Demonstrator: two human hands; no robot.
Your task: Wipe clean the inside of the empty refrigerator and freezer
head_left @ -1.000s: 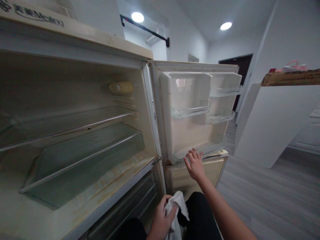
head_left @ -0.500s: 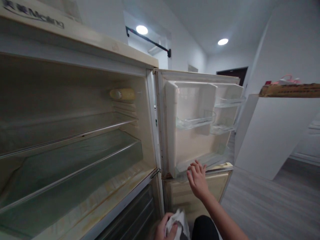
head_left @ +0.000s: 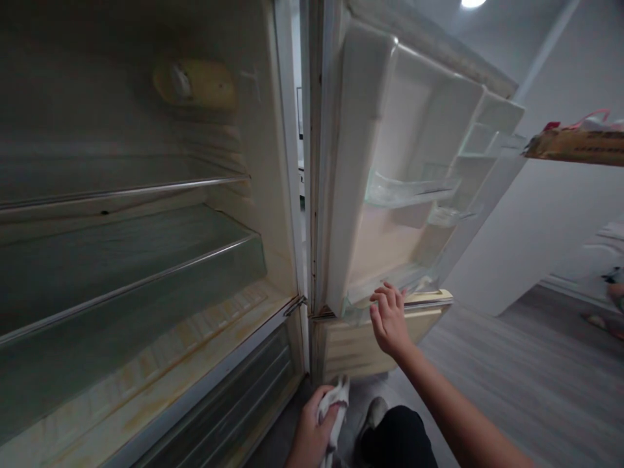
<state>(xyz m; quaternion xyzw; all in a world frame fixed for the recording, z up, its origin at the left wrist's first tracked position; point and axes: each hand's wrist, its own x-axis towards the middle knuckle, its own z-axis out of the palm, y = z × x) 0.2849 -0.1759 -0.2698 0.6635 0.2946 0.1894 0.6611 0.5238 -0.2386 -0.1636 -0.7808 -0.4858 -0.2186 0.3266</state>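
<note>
My left hand [head_left: 314, 422] is closed around a crumpled white cloth [head_left: 335, 409], low in front of the lower fridge compartment. My right hand [head_left: 390, 322] is raised at the bottom shelf [head_left: 361, 299] of the open upper fridge door [head_left: 390, 247]. Its fingers are spread and slightly bent, with nothing in them; I cannot tell whether they touch the shelf. Left of the door stands the open fridge, with a glass shelf [head_left: 205, 188] and a greenish clear drawer [head_left: 214, 273] inside. Yellowish stains mark the ledge [head_left: 146, 409] below the drawer.
The lower door [head_left: 361, 344] also hangs open. A white partition [head_left: 517, 240] with a cardboard box [head_left: 575, 144] on top stands at the right. My knee [head_left: 400, 435] and shoe [head_left: 376, 411] are below, over the grey floor [head_left: 478, 364]. At the far right edge part of another person [head_left: 617, 292] shows.
My view has tipped down and come closer to the fridge. The cloth in my left hand shows more fully. My right hand stays by the door's bottom shelf.
</note>
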